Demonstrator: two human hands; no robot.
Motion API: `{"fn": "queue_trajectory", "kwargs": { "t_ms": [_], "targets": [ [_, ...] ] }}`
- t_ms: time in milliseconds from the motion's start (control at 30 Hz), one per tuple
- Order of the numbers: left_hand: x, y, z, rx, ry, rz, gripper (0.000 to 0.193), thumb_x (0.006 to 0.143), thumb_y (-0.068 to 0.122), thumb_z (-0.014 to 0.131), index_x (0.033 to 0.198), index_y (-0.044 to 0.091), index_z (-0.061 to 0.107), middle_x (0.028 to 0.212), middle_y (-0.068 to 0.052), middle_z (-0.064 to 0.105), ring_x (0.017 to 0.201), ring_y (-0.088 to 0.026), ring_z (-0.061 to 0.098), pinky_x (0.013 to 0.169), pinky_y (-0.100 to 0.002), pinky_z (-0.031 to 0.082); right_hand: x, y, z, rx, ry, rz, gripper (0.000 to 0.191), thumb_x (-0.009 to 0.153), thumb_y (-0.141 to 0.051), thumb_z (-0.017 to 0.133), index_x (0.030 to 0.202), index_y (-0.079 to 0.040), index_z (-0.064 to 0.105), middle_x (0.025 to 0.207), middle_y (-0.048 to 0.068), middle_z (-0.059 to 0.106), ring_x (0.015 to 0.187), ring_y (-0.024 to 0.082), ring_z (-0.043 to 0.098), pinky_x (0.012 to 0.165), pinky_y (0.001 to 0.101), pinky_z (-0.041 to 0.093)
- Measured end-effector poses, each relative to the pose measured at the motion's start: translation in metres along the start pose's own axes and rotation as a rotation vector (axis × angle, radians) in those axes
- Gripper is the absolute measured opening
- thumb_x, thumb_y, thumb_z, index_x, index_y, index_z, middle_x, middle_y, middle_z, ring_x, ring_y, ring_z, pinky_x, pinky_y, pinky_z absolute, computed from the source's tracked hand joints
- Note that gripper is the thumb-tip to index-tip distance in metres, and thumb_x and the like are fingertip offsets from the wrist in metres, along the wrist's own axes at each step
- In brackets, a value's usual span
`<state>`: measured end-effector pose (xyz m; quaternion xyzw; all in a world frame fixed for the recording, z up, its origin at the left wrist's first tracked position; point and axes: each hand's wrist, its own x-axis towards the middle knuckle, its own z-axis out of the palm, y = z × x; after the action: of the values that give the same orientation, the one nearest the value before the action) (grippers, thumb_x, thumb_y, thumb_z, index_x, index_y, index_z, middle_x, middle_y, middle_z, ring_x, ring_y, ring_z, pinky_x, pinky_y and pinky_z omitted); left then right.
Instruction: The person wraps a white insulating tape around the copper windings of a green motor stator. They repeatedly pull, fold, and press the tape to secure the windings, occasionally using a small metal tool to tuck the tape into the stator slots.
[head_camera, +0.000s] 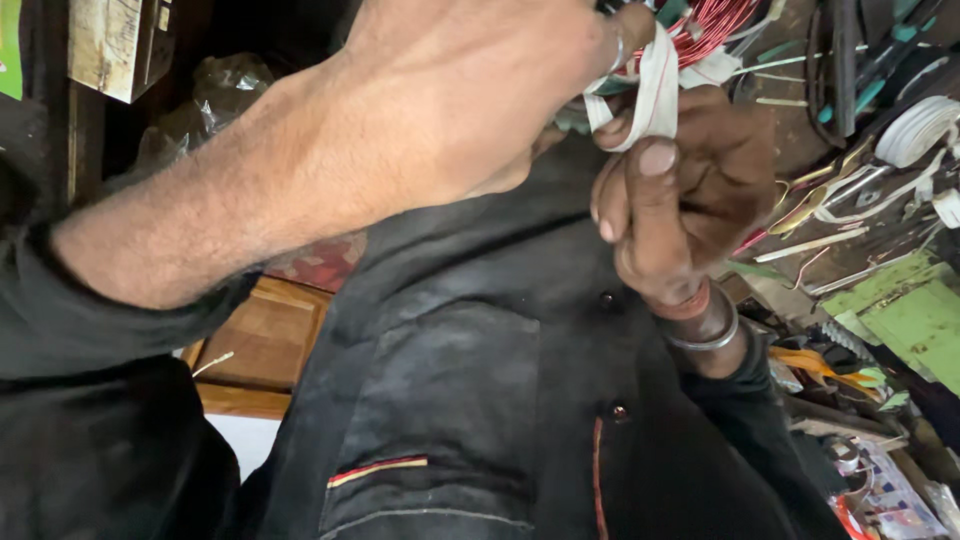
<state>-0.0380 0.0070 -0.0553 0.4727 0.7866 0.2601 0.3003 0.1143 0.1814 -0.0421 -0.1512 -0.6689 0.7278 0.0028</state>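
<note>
My left hand (450, 100) reaches in from the left, and its fingertips pinch a strip of white tape (655, 90) at the top of the view. My right hand (680, 200), with a metal bangle on the wrist, is closed just below it, with the thumb pressed on the same strip. The tape loops around a coil of thin red wire (712, 22), which is mostly hidden behind both hands and cut off by the top edge. A dark shirt (470, 380) fills the view below the hands.
A cluttered bench on the right holds wire offcuts, a roll of white tape (915, 128) and green sheets (915, 312). A wooden box (262, 348) sits at lower left, and a cardboard box (120, 40) at upper left.
</note>
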Motion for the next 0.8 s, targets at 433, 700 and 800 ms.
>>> {"fn": "queue_trajectory", "kwargs": {
  "t_ms": [433, 700, 800],
  "targets": [
    [-0.011, -0.002, 0.001, -0.139, 0.460, 0.156, 0.042, 0.086, 0.028, 0.075, 0.117, 0.000, 0.075, 0.150, -0.008, 0.049, 0.133, -0.027, 0.047, 0.099, -0.048, 0.041, -0.001, -0.005, -0.014, 0.104, 0.042, 0.119, 0.022, 0.108, -0.012, 0.063, 0.108, 0.009, 0.058, 0.096, 0.021, 0.072, 0.042, 0.006, 0.049, 0.042, 0.0234, 0.039],
    [-0.020, -0.004, 0.008, 0.023, 0.399, 0.185, 0.041, 0.087, 0.023, 0.069, 0.115, -0.006, 0.075, 0.154, -0.008, 0.043, 0.145, -0.027, 0.033, 0.116, -0.057, 0.029, -0.003, 0.001, -0.025, -0.071, -0.056, 0.015, 0.024, 0.111, -0.019, 0.064, 0.112, 0.003, 0.054, 0.112, 0.019, 0.069, 0.061, 0.012, 0.063, 0.058, 0.0253, 0.053],
    [-0.019, -0.003, 0.006, 0.019, 0.408, 0.188, 0.040, 0.088, 0.023, 0.069, 0.115, -0.006, 0.075, 0.156, -0.009, 0.044, 0.144, -0.026, 0.032, 0.116, -0.054, 0.027, 0.002, 0.005, -0.027, -0.171, -0.096, -0.071, 0.025, 0.110, -0.021, 0.061, 0.110, 0.004, 0.056, 0.110, 0.018, 0.067, 0.063, 0.015, 0.064, 0.059, 0.0263, 0.053]
  ]
}}
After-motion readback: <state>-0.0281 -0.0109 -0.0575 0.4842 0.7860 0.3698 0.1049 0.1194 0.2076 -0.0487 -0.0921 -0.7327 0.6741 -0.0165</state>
